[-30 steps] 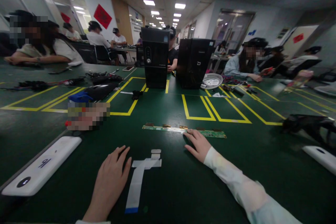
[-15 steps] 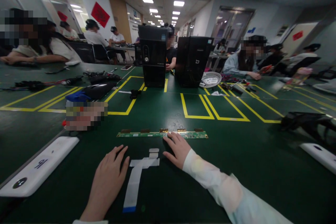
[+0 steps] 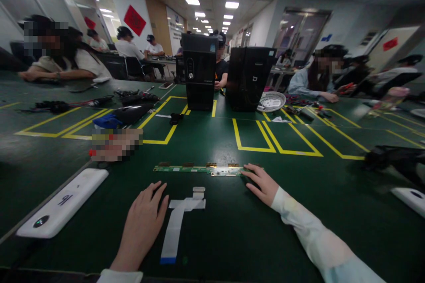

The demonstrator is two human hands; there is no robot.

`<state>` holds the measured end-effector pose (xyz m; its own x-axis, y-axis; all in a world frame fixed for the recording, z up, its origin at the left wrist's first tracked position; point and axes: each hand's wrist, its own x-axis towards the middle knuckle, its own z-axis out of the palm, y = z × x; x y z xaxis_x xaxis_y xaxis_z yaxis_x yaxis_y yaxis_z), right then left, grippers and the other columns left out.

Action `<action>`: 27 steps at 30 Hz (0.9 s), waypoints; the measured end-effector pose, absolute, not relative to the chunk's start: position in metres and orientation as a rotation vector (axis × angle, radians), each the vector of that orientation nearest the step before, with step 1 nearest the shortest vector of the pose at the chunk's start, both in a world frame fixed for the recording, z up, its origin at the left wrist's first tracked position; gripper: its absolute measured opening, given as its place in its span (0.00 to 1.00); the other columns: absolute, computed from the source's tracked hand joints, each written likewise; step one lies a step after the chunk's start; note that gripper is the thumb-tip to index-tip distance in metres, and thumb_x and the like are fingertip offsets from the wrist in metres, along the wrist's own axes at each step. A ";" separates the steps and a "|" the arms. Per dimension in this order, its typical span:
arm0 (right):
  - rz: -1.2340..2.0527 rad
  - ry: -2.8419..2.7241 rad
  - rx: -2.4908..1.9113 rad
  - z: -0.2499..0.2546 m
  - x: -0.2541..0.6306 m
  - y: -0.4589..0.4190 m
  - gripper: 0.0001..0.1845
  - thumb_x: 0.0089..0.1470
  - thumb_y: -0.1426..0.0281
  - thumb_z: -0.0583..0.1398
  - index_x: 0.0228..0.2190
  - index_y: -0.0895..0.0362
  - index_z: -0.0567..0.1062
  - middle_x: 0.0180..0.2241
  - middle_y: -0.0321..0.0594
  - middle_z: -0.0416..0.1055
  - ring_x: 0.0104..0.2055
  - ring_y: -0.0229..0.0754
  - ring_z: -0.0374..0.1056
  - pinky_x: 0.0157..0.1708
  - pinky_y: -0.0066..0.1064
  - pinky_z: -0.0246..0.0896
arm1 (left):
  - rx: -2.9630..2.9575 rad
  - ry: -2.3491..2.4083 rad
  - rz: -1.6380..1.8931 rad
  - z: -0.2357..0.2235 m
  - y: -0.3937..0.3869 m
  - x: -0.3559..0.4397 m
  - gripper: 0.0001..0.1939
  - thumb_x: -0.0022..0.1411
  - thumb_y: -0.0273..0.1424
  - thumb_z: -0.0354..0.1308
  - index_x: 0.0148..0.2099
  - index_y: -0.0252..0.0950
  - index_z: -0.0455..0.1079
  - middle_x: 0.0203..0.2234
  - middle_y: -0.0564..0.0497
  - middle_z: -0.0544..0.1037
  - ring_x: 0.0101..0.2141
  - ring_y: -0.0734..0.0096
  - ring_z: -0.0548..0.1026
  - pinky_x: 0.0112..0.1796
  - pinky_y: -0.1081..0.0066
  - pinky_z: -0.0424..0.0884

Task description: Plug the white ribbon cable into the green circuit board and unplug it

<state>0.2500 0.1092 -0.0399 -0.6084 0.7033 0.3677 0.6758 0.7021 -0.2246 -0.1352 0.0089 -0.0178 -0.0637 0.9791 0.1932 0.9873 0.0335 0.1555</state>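
A long, thin green circuit board [image 3: 192, 169] lies across the dark green table in front of me. My right hand [image 3: 260, 182] reaches to the board's right end, fingers spread, its fingertips on or just over it. Closer to me lies a white ribbon cable [image 3: 175, 229], folded into a T shape, with a blue tip and a small connector at its far end. My left hand [image 3: 146, 212] rests on the table just left of the cable, fingers stretched out and holding nothing.
Two black computer towers [image 3: 199, 73] stand at the table's far side, beside a white basket [image 3: 271, 101]. A white device [image 3: 63, 203] lies at the left. Black cables [image 3: 56, 106], tools and yellow tape outlines are spread further off. Several people sit around.
My right hand has slid rightward along the circuit board, from its middle to its right end. My left hand stays beside the ribbon cable. The whole view has shifted slightly.
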 end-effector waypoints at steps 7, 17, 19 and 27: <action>-0.050 -2.542 -1.111 -0.046 0.239 0.105 0.27 0.62 0.56 0.49 0.56 0.57 0.68 0.58 0.54 0.60 0.60 0.56 0.56 0.56 0.53 0.55 | -2.130 -2.221 -0.400 -0.017 0.009 -0.136 0.29 0.66 0.41 0.39 0.59 0.30 0.66 0.57 0.37 0.68 0.57 0.50 0.66 0.55 0.49 0.63; -0.053 -2.575 -1.127 -0.044 0.218 0.095 0.28 0.61 0.56 0.51 0.59 0.54 0.64 0.60 0.53 0.58 0.62 0.57 0.53 0.58 0.56 0.52 | -2.594 -1.802 -0.547 -0.008 -0.003 -0.104 0.22 0.68 0.38 0.43 0.60 0.42 0.64 0.60 0.48 0.66 0.62 0.58 0.60 0.58 0.53 0.62; -0.045 -2.580 -1.129 -0.045 0.217 0.095 0.28 0.61 0.56 0.51 0.59 0.54 0.64 0.60 0.53 0.58 0.62 0.56 0.53 0.58 0.56 0.51 | -2.624 -1.795 -0.500 -0.005 -0.003 -0.093 0.22 0.69 0.37 0.42 0.62 0.43 0.62 0.61 0.49 0.65 0.62 0.59 0.59 0.59 0.54 0.62; -0.061 -2.575 -1.123 -0.048 0.218 0.095 0.28 0.62 0.56 0.50 0.59 0.54 0.64 0.60 0.52 0.57 0.63 0.56 0.52 0.59 0.56 0.51 | -2.729 -1.705 -0.431 -0.003 -0.002 -0.048 0.22 0.68 0.35 0.45 0.62 0.39 0.62 0.60 0.47 0.66 0.60 0.61 0.62 0.57 0.57 0.64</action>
